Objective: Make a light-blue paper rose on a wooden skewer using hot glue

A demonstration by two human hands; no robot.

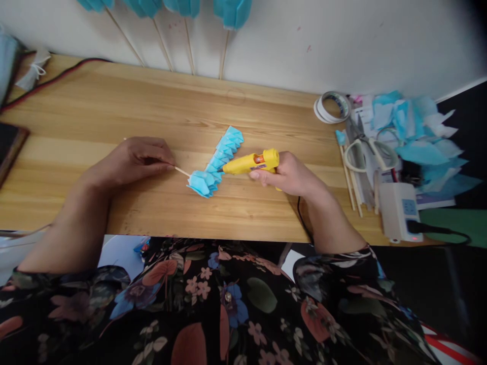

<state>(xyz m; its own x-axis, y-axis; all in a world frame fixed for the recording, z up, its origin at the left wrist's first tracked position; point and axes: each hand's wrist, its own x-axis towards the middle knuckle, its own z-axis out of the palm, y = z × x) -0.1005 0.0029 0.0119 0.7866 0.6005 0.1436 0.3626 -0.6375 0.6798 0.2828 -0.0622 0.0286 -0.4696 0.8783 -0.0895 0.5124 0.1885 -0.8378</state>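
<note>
The left hand [133,159] pinches a thin stick [181,171] between fingertips; most of the stick is hidden under the palm, with only a tip showing behind the knuckles. The stick's far end disappears into a folded blue paper piece [216,162] lying mid-desk [114,101]. The right hand [291,175] grips a yellow glue gun [251,163], nozzle touching the paper; fingers cover the handle. Its cord [302,215] drops over the desk edge. At right lie tape rolls [332,106], scissors [367,147], blue scraps [422,132] and a power strip [399,210], partly overlapping. More blue pieces [232,11] on sticks are cut off at the top.
</note>
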